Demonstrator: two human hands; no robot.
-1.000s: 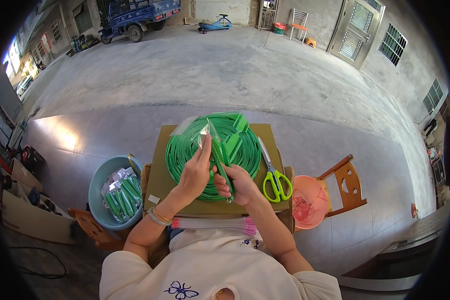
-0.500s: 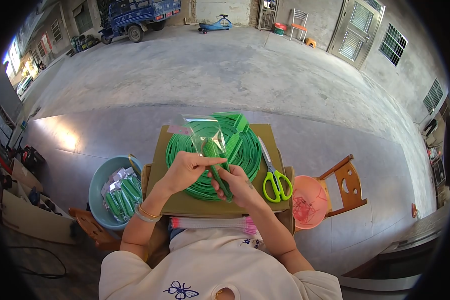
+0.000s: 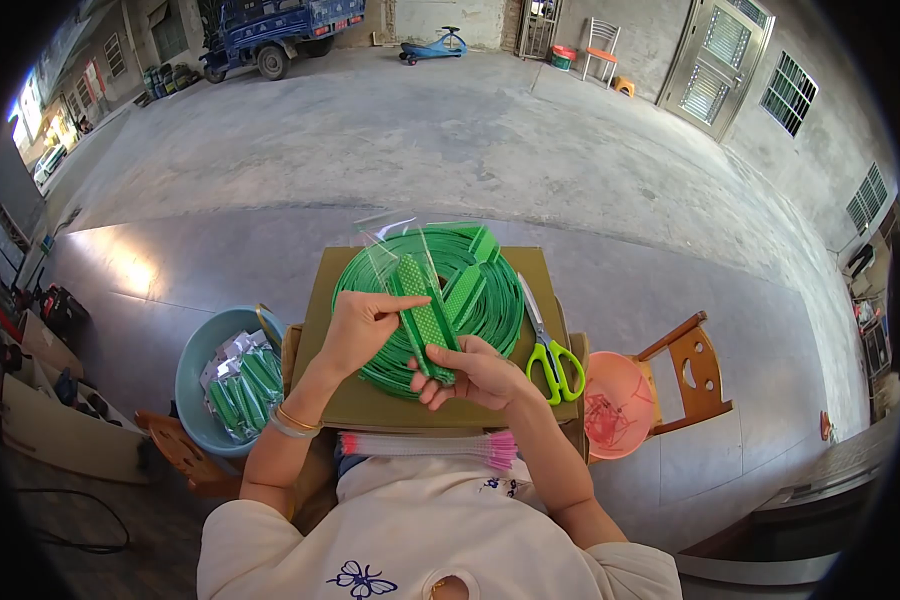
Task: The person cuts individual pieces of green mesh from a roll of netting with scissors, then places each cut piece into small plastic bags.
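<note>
A folded green dotted ribbon (image 3: 422, 318) with darker edges is held slanted above the box, its upper part inside a clear plastic bag (image 3: 382, 232). My left hand (image 3: 363, 328) grips it from the left, index finger stretched across its face, the other fingers curled. At the lower end, my right hand (image 3: 478, 372) holds the ribbon with the thumb on top and fingers beneath. Behind both hands lies a large coil of green strap (image 3: 365, 265). Right of it, scissors with lime-green handles (image 3: 554, 372) rest on the box top (image 3: 530, 258).
At left stands a blue basin (image 3: 192, 365) with several bagged green ribbons (image 3: 245, 385). A pink basin (image 3: 635, 385) with thin pink strips is at right, beside a wooden chair (image 3: 695, 370). Pink-tipped clear strips (image 3: 425, 446) lie between the box and my body.
The ribbon has turned its flat dotted face toward me. My right hand has shifted slightly down and away from my left hand. The bag's pink label no longer shows.
</note>
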